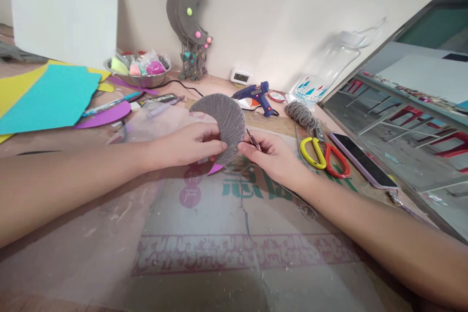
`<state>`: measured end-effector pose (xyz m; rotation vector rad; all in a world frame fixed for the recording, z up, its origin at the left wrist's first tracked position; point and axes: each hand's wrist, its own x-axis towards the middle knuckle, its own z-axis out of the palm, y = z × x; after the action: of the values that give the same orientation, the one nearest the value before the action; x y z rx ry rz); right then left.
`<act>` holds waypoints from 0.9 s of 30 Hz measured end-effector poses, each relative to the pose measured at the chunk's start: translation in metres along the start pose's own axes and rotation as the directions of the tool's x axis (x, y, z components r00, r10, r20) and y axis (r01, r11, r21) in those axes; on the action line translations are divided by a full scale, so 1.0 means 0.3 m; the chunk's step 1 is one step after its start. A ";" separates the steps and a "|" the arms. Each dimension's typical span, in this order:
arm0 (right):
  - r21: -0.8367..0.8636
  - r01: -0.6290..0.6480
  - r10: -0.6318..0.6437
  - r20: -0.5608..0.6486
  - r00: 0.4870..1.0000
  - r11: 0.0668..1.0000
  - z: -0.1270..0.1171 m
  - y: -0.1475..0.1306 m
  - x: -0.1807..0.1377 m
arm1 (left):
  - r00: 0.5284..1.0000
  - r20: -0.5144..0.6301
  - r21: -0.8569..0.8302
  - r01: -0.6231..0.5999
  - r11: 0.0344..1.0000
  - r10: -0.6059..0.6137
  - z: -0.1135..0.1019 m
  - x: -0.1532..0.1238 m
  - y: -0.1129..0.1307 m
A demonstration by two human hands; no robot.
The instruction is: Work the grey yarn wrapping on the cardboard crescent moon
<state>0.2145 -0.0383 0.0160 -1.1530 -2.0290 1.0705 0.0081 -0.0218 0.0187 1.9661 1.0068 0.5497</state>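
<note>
My left hand (197, 145) pinches the lower part of a crescent moon cutout (228, 122) between thumb and fingers. Grey yarn is wound closely across the crescent, and its lower tip shows bare purple (215, 169). At the crescent's right edge, my right hand (268, 153) is closed, with thumb and forefinger against the wrapped edge. A small dark pointed thing (253, 140) sticks up from its fingers; its kind is not clear. Below the hands runs a thin loose strand. Both hands are above a clear sheet over printed cardboard (204, 253).
Behind the hands lie a blue glue gun (256, 95), a small clock (240, 76) and a metal bowl (141, 79). To the right are grey yarn (302, 114), scissors (338, 162), a phone (361, 161) and a glass jug (325, 66). Coloured sheets (51, 97) lie left; a decorated moon (190, 14) hangs behind.
</note>
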 end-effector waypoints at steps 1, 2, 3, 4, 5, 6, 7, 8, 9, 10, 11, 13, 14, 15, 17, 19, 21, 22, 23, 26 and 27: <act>0.005 0.000 0.000 -0.019 1.000 1.000 0.001 0.000 0.000 | 1.000 0.002 0.001 -0.002 1.000 0.002 0.001 0.000 -0.003; 0.012 0.000 0.001 -0.046 0.999 1.000 0.002 0.000 -0.001 | 1.000 0.012 0.000 -0.011 1.000 0.011 0.001 0.000 -0.006; 0.023 0.001 0.001 -0.075 0.997 1.000 0.003 0.000 -0.001 | 0.999 0.027 -0.002 -0.027 1.000 0.027 0.002 0.000 -0.009; 0.035 0.005 -0.001 -0.102 0.995 0.999 0.005 0.001 -0.002 | 0.998 0.043 -0.002 -0.048 0.999 0.048 0.002 0.001 -0.012; 0.044 0.012 -0.007 -0.120 0.993 0.999 0.006 0.001 -0.002 | 0.996 0.057 0.001 -0.069 0.998 0.069 0.002 0.002 -0.014; 0.049 0.019 -0.013 -0.124 0.992 0.999 0.007 0.002 -0.003 | 0.994 0.067 0.007 -0.083 0.996 0.083 0.002 0.003 -0.016; 0.048 0.023 -0.017 -0.120 0.993 0.999 0.008 0.002 -0.003 | 0.993 0.072 0.011 -0.090 0.996 0.089 0.002 0.003 -0.018; 0.045 0.025 -0.020 -0.109 0.994 0.999 0.008 0.002 -0.004 | 0.993 0.073 0.009 -0.088 0.996 0.088 0.002 0.003 -0.019; 0.041 0.025 -0.021 -0.100 0.995 0.999 0.009 0.001 -0.004 | 0.994 0.081 -0.005 -0.077 0.997 0.077 0.002 0.003 -0.020; 0.037 0.024 -0.020 -0.094 0.995 0.999 0.009 -0.001 -0.004 | 0.994 0.093 -0.031 -0.057 0.998 0.060 0.002 0.002 -0.020; 0.034 0.021 -0.018 -0.089 0.996 0.999 0.008 -0.003 -0.004 | 0.993 0.112 -0.067 -0.034 0.997 0.041 0.002 0.001 -0.020; 0.035 0.017 -0.014 -0.089 0.996 0.999 0.008 -0.007 -0.003 | 0.988 0.151 -0.136 0.004 0.991 0.017 0.003 -0.001 -0.019; 0.039 0.016 -0.013 -0.090 0.996 0.999 0.008 -0.008 -0.002 | 0.987 0.161 -0.154 0.011 0.988 0.014 0.003 -0.002 -0.019; 0.043 0.016 -0.012 -0.091 0.996 0.999 0.008 -0.009 -0.002 | 0.987 0.161 -0.157 0.008 0.988 0.017 0.003 -0.003 -0.018; 0.056 0.019 -0.014 -0.093 0.996 0.998 0.008 -0.010 0.000 | 0.990 0.138 -0.138 -0.010 0.990 0.029 0.004 -0.004 -0.016; 0.075 0.032 -0.025 -0.089 0.996 0.997 0.008 -0.009 0.001 | 0.992 0.118 -0.127 -0.016 0.992 0.031 0.004 -0.006 -0.012; 0.093 0.046 -0.038 -0.086 0.996 0.995 0.008 -0.007 0.002 | 0.993 0.109 -0.127 -0.017 0.992 0.031 0.004 -0.008 -0.005; 0.098 0.052 -0.043 -0.086 0.995 0.994 0.008 -0.006 0.002 | 0.993 0.113 -0.130 -0.015 0.991 0.030 0.004 -0.009 -0.002; 0.101 0.056 -0.047 -0.087 0.995 0.993 0.008 -0.004 0.002 | 0.992 0.119 -0.135 -0.013 0.991 0.030 0.003 -0.010 0.000; 0.094 0.070 -0.061 -0.093 0.994 0.993 0.008 -0.001 0.004 | 0.989 0.147 -0.188 -0.006 0.982 0.035 0.001 -0.011 -0.001; 0.087 0.074 -0.066 -0.093 0.993 0.993 0.008 0.000 0.004 | 0.986 0.158 -0.216 -0.008 0.976 0.043 0.000 -0.011 -0.003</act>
<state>0.2120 -0.0381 0.0148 -1.0574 -1.9168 1.0461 0.0058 -0.0243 0.0178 1.8013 0.7880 0.4824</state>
